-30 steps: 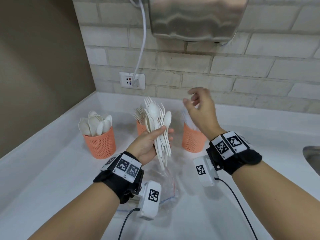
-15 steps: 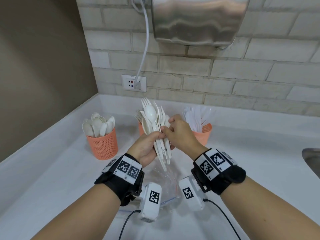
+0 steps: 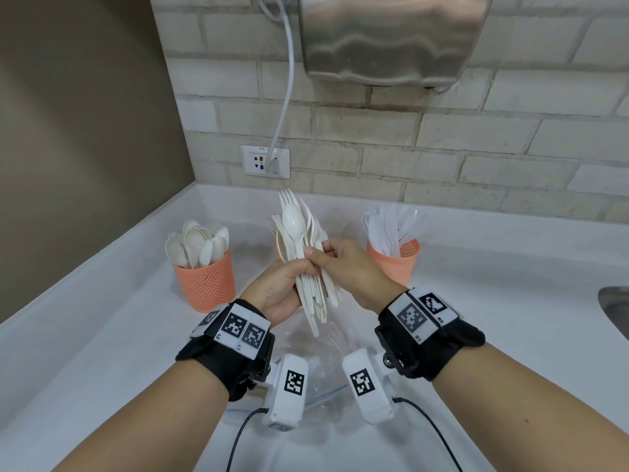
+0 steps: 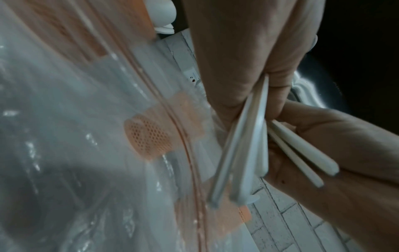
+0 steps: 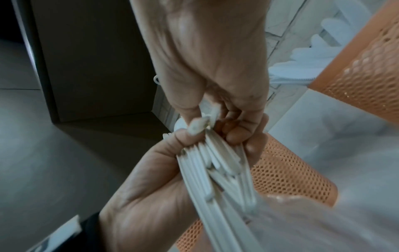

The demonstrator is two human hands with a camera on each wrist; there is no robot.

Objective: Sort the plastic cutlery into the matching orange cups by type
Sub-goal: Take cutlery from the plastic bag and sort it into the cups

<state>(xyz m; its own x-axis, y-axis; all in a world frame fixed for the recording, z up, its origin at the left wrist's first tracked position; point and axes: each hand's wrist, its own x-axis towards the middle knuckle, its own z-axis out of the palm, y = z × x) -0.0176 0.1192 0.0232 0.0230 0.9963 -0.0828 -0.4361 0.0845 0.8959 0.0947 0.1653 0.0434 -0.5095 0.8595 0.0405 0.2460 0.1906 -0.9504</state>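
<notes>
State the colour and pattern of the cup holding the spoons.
The spoon cup is orange with a fine mesh of small holes, clearest in the head view.

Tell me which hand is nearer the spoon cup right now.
Left. The left hand, gripping the cutlery bundle, sits just right of the spoon cup; the right hand pinches the bundle farther right.

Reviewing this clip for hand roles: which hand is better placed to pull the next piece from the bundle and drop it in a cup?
Right. The left hand grips the whole cutlery bundle, while the right hand already pinches pieces in it.
</notes>
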